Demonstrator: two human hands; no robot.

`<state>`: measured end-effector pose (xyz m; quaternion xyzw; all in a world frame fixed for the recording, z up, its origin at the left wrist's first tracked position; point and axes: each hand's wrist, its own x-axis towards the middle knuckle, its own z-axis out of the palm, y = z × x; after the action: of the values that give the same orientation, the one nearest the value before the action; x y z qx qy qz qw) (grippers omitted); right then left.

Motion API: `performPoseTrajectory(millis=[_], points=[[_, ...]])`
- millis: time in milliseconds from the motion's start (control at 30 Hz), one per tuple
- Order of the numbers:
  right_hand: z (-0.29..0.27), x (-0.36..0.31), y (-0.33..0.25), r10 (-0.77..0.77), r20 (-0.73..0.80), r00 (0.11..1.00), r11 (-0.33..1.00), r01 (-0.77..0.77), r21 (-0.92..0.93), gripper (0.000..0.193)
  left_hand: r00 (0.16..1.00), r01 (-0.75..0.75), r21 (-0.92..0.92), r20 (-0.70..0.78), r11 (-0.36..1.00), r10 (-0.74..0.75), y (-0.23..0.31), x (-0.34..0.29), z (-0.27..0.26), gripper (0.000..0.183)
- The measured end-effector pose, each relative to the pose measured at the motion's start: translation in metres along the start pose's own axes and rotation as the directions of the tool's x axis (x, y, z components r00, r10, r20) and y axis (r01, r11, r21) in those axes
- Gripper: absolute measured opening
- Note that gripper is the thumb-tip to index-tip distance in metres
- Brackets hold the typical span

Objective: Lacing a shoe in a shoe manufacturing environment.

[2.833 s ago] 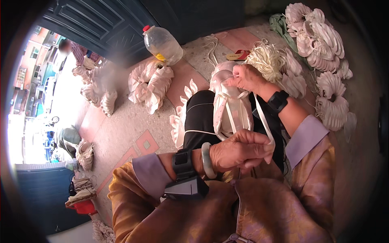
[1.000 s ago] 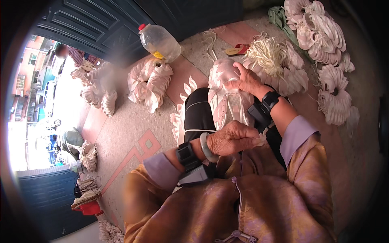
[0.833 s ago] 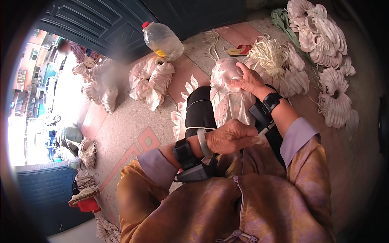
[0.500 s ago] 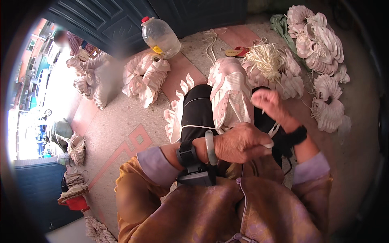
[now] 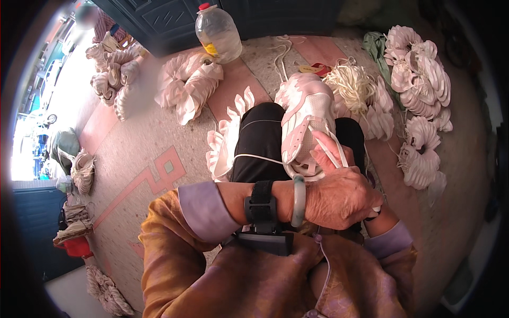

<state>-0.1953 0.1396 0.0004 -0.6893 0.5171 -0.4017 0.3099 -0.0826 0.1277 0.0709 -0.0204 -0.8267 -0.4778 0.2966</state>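
A white and pink shoe upper [image 5: 302, 98] lies over my lap between my black-clad knees, its toe pointing away. A white shoelace [image 5: 327, 149] runs from its eyelets toward my hands. My left hand [image 5: 342, 196] is closed in front of the upper's collar, with a white lace end showing at its fingers. Behind it reaches my right hand [image 5: 324, 153], its fingers at the lace beside the eyelets; its palm is hidden by the left hand. A white cord stretches across my left knee to a fanned row of uppers [image 5: 229, 140].
A bundle of cream laces [image 5: 350, 85] rests on stacked uppers beyond my right knee. More bundled uppers [image 5: 419, 74] lie at the right, others [image 5: 191, 85] at far left. A clear plastic jug [image 5: 218, 34] with a red cap stands before a dark door [image 5: 159, 21].
My left hand has moved right and down, drawing across my right wrist. My right hand has shifted left to the eyelets, under the lace. The view has turned slightly.
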Motion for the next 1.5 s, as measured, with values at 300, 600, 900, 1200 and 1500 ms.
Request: performPoseTrajectory(millis=[300,600,900,1200,1500], points=[[-0.004,-0.012,0.016,0.022,0.061,0.998,0.970,-0.036,0.241,0.035,0.999,-0.038,-0.022,0.008,0.999,0.038,0.006,0.006,-0.006,0.011],[-0.012,-0.018,0.004,0.191,0.212,0.959,0.914,-0.252,0.317,0.032,0.996,-0.083,0.051,-0.022,0.995,0.084,0.005,0.008,-0.004,0.018],[-0.077,-0.036,-0.004,0.137,0.099,0.986,0.991,-0.135,-0.018,0.006,0.978,0.177,0.456,0.018,0.872,-0.208,0.016,-0.035,-0.047,0.020],[-0.168,-0.108,0.077,0.232,-0.255,0.939,0.841,-0.326,-0.433,0.005,0.732,0.668,0.167,-0.327,0.725,-0.598,-0.024,-0.142,-0.138,0.019],[-0.122,-0.066,0.088,0.031,-0.184,0.983,0.850,-0.122,-0.513,0.026,0.463,0.755,0.646,-0.647,-0.113,-0.605,-0.092,-0.250,-0.180,0.031]])
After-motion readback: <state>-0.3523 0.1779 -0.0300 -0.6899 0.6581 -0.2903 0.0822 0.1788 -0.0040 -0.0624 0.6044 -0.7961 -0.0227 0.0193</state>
